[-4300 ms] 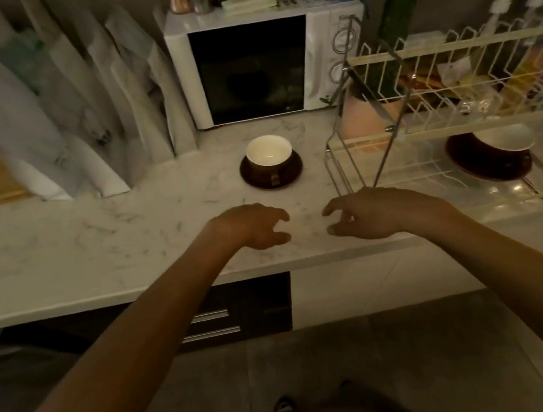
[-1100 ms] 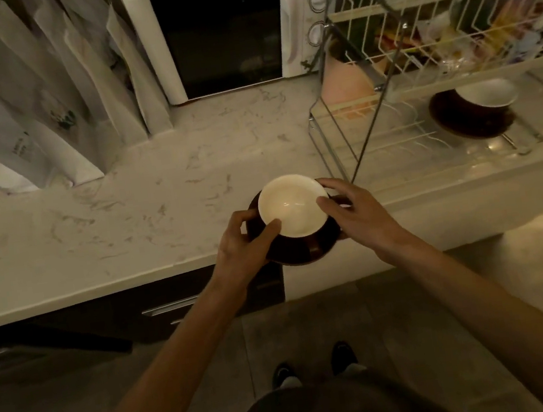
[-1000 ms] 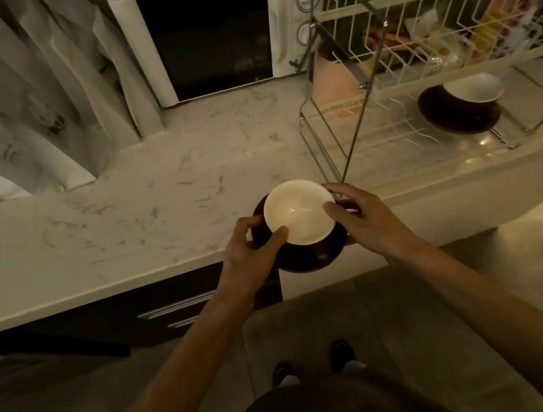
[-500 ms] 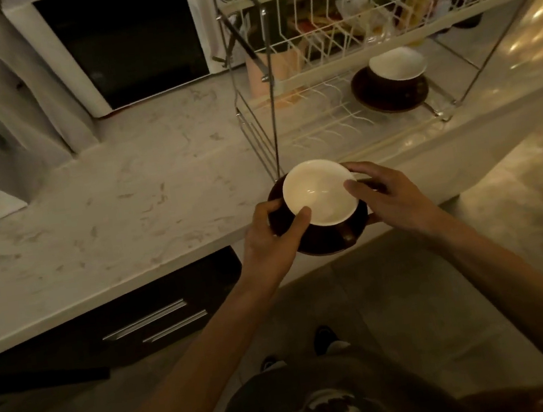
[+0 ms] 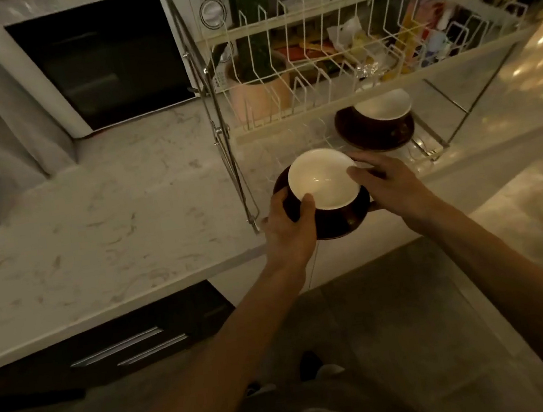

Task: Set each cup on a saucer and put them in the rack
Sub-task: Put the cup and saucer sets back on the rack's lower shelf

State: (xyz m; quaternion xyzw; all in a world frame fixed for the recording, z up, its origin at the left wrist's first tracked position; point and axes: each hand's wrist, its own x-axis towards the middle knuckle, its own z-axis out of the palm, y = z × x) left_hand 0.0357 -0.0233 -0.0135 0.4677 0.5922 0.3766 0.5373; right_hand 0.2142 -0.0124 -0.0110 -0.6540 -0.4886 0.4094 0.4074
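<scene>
Brown-glazed cup (image 5: 328,212), cream inside, seated on a matching dark saucer (image 5: 355,220); the pair is carried in the air at centre frame, over the front edge of the marble surface (image 5: 100,228) and just before the wire rack (image 5: 323,60). Left hand (image 5: 288,229): grip clamped on the near-left side of the cup and saucer, thumb laid over the cup's rim. Right hand (image 5: 388,187): grip clamped on the right side, fingertips on the rim, the rest wrapped round the saucer's edge. Second cup (image 5: 383,109) on second saucer (image 5: 374,135): already placed, lower tier of the rack, right of centre frame. Upper tier: pale wire dividers, small clutter behind. Microwave (image 5: 99,59): upper left, not involved. Step in hand, by judgement: carrying the assembled pair to the rack; the setting of cup on saucer appears done. Next move, by judgement: pass the pair level under the upper tier, past the rack's left upright, and lower it onto the bare wires left of the stored pair without knocking it. Keep the saucer flat so the cup does not slide.
</scene>
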